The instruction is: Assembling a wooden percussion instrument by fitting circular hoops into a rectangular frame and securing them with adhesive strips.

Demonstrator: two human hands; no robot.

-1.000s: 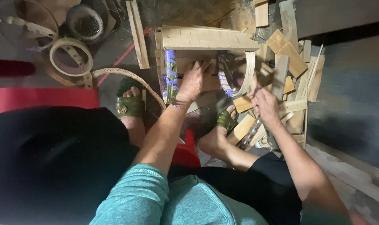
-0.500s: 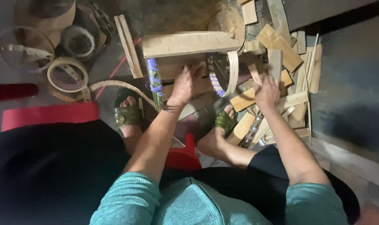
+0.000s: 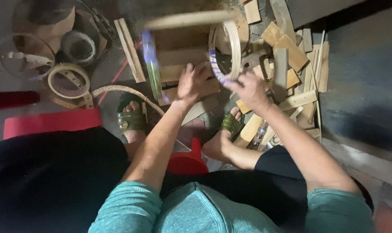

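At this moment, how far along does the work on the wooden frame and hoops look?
Done: finished-looking bent hoops lie on the floor at left. In hand: the left hand presses on the wooden frame, while the right hand grips a curved strip with purple markings beside it. Left: the strip looks unfastened, though blur hides any joint, and a heap of loose wood offcuts lies at right.

two hands (image 3: 191, 82), two green sandals (image 3: 131, 121)

Passage right of the wooden frame (image 3: 183, 56) is blocked by piled pale wood offcuts (image 3: 290, 64). Bare grey floor (image 3: 105, 69) is left open on its left side.
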